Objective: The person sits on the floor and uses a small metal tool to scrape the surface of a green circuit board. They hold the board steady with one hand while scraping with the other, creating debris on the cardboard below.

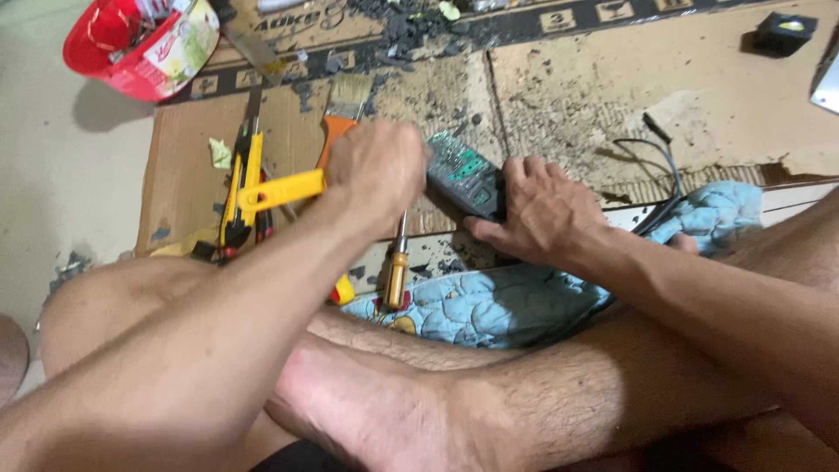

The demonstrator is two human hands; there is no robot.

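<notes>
Circuit board (463, 170), thin, stiff and likely fragile, lies on the cardboard (612, 96) where we pin its edge under our right hand (542, 210), while our left hand (376, 170) clenches a yellow-handled tool (280, 190).

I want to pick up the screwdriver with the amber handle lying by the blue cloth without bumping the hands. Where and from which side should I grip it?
Grip the amber screwdriver by its thick handle, probably coming from the near side, over the blue cloth. The handle lies toward the person; the thin shaft runs up under the left hand, so that end is blocked.
</notes>
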